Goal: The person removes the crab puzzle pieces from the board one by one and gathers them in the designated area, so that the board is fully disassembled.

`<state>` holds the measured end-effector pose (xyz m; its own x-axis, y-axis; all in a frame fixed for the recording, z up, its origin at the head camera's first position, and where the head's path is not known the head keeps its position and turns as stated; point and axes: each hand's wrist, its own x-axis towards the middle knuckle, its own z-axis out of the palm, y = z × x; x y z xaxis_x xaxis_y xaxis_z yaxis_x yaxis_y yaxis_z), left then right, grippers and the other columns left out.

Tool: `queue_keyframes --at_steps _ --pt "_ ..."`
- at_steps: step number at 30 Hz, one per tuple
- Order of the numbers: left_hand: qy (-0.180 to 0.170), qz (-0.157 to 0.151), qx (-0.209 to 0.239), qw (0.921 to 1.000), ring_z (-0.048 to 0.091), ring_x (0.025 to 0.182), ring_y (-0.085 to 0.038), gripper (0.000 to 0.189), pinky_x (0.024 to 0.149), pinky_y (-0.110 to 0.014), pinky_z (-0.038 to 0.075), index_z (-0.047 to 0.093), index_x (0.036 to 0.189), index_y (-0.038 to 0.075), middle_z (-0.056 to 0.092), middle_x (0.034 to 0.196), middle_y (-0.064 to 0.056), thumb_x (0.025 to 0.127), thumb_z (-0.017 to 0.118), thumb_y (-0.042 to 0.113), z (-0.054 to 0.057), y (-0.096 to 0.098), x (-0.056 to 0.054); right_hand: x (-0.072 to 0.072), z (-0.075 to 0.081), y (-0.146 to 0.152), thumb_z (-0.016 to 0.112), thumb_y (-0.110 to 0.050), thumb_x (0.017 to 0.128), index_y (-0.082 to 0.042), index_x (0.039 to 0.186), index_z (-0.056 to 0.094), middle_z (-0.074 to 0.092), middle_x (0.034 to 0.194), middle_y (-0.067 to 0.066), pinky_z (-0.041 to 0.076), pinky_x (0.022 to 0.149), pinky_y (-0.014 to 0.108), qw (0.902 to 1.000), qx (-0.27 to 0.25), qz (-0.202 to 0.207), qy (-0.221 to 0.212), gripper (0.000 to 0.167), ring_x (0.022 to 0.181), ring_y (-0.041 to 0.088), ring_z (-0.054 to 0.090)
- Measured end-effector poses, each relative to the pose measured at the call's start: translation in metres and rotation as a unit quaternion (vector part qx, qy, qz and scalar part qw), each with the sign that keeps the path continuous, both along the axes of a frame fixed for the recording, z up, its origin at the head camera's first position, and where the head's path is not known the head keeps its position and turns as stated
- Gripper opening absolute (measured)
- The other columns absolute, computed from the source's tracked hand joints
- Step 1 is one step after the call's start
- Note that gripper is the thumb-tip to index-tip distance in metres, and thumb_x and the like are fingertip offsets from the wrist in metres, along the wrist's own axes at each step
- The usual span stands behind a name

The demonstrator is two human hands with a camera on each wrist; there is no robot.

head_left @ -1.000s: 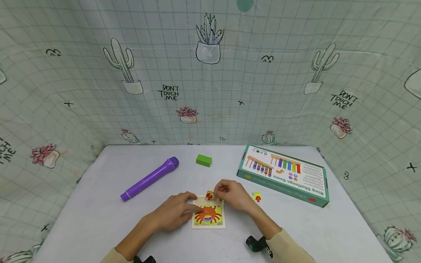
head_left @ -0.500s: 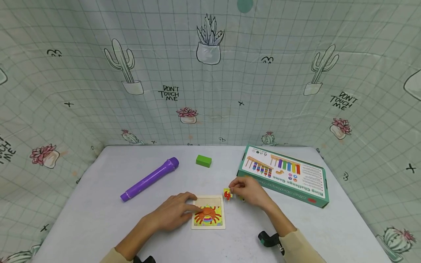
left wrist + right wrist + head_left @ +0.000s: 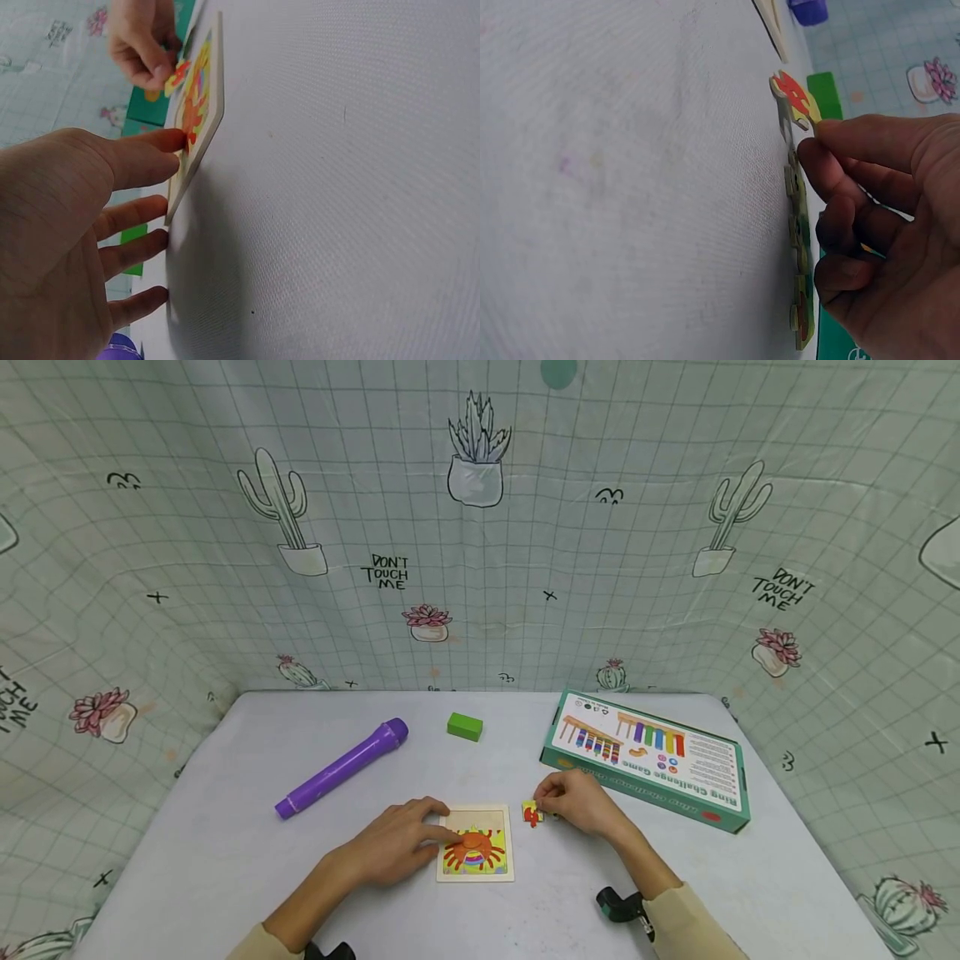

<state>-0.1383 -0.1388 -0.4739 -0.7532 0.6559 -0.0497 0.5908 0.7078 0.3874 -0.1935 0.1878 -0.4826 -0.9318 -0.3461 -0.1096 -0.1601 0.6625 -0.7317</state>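
Note:
A crab jigsaw puzzle in a square wooden frame (image 3: 475,879) lies flat at the front middle of the table, its upper strip bare wood. My left hand (image 3: 393,847) rests at the frame's left side, fingers extended, with one fingertip on the crab picture. Just right of the frame, my right hand (image 3: 577,800) pinches a red and yellow puzzle piece (image 3: 532,813) between thumb and forefinger. The right wrist view has this piece tilted, one edge above the table. More puzzle pieces (image 3: 801,225) lie beneath that hand, mostly hidden in the head view.
Behind the right hand lies a green Ring Challenge Game box (image 3: 648,756). A green block (image 3: 465,727) sits farther back in the middle, and a purple microphone-shaped tube (image 3: 341,768) lies at the left. A patterned cloth (image 3: 480,552) hangs behind the table.
My right hand has carried the puzzle piece from the frame's top edge rightward to beside the frame, then slightly closer to me. The left hand stays in place.

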Motion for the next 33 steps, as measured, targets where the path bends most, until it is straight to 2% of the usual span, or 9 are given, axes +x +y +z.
queue_keyframes --at_steps 33 --pt "0.000 0.006 -0.005 1.0000 0.051 0.130 -0.026 0.033 0.104 -0.054 0.042 0.070 0.127 0.036 0.055 0.140 -0.003 0.099 0.062 0.022 -0.0007 0.0007 -0.0012 -0.0018 -0.0052 -0.0017 0.071 -0.010 0.091 -0.010 0.087 0.074 0.063 0.076 -0.006 0.044 0.059 0.023 0.9984 0.044 0.013 0.034 0.005 0.069 0.010 0.053"
